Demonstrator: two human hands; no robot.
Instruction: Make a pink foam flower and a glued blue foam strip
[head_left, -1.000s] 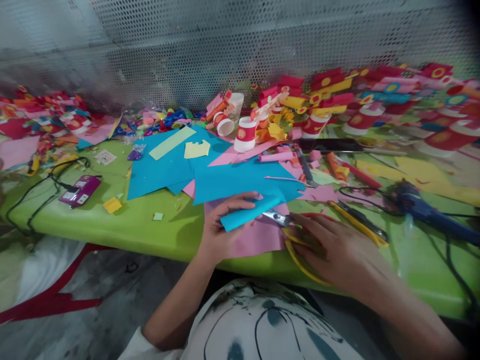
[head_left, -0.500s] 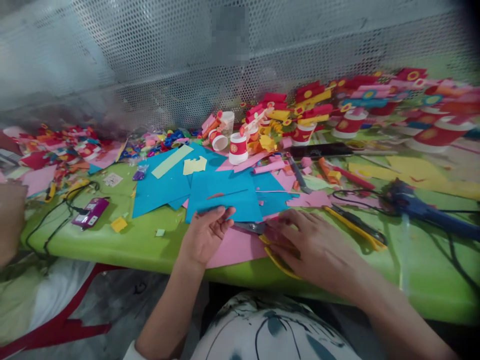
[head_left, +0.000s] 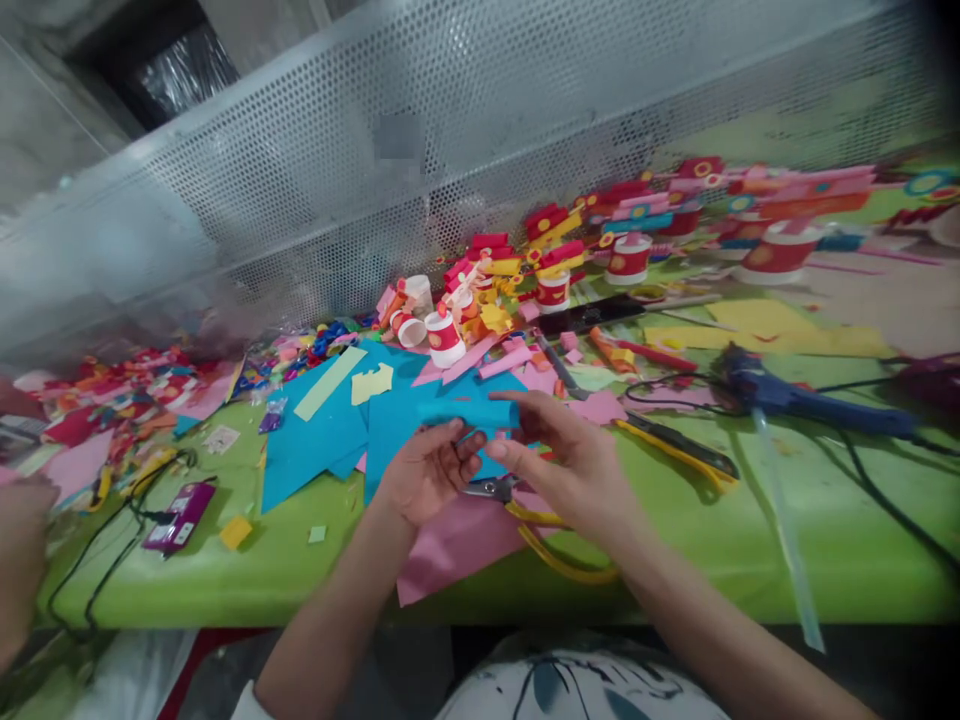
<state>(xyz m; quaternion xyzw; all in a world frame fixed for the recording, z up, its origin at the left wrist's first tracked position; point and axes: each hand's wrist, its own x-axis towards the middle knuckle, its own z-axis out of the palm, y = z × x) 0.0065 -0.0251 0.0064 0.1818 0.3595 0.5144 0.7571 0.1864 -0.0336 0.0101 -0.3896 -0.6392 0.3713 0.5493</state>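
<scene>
A curved strip of blue craft paper is held up between my two hands, above the table. My left hand has its fingers curled at the strip's left end and lower edge. At the other end, the thumb and fingers of my right hand close around the strip. Yellow-handled scissors lie just below my hands on a pink sheet, their blades partly hidden. Under and behind my hands spread larger blue sheets, with a pale green strip and a cream scrap on top.
Red-and-white paper cups with rolled-paper decorations line the back by a perforated metal panel. To the right lie a yellow-edged cutter and a blue glue gun. A purple device with a cable and another person's hand are at left.
My right hand has let go of the scissors, which now lie on the pink sheet. Both hands now hold the blue strip up. The camera view has tilted and shifted.
</scene>
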